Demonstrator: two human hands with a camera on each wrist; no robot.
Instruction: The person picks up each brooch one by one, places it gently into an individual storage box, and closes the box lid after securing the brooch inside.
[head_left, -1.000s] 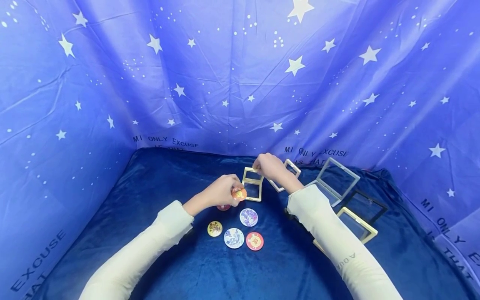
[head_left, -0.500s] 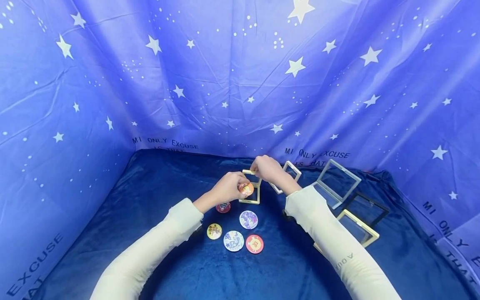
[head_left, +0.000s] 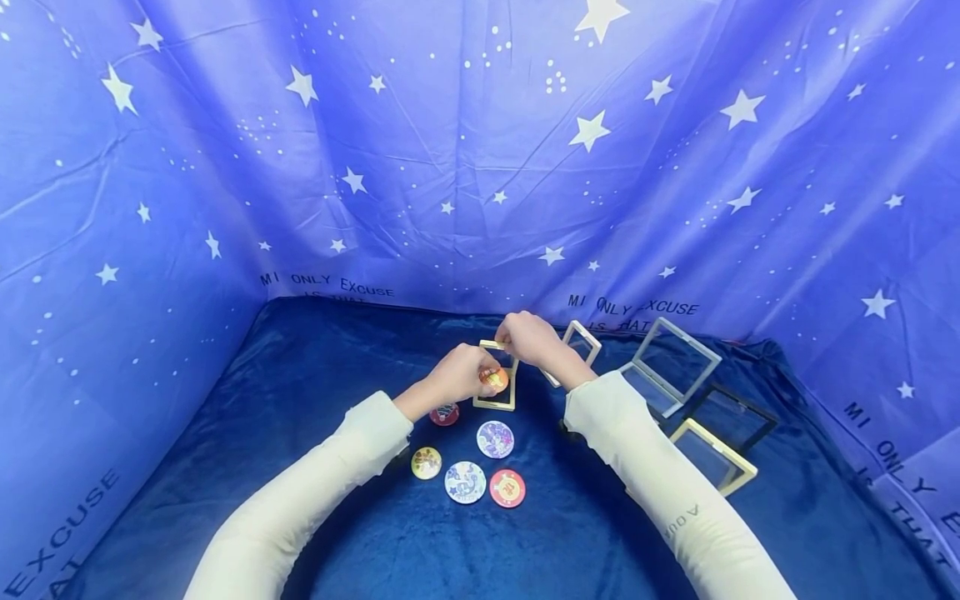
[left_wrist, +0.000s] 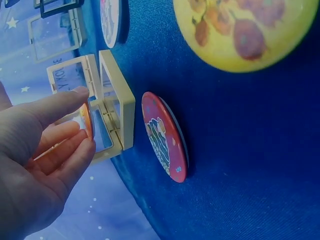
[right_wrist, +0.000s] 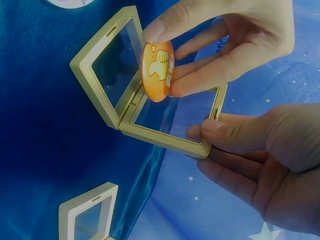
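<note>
My left hand (head_left: 457,372) pinches a small round orange badge (right_wrist: 157,72) by its edges, thumb on one side and fingers on the other. It hovers at the hinge of a gold two-leaf display frame (right_wrist: 162,142) with clear windows, which stands unfolded. My right hand (head_left: 528,337) grips the far edge of one leaf between thumb and fingers. Whether the badge touches the window is unclear. Nearer on the cloth lie a dark red badge (left_wrist: 165,140), a purple badge (head_left: 496,439), a yellow badge (head_left: 426,463), a blue-and-white badge (head_left: 465,482) and a red badge (head_left: 507,488).
Right of my hands stand a white frame (right_wrist: 65,220), a larger grey frame (head_left: 701,381), a black frame (head_left: 761,437) and another gold frame (head_left: 741,481), partly behind my right sleeve. Blue velvet cloth (head_left: 360,533) covers the surface; a starry curtain (head_left: 450,125) rises behind.
My left hand has carried the orange badge rightward, from beside the gold frame to over it. My right hand, still gripping the frame, has shifted slightly left with it.
</note>
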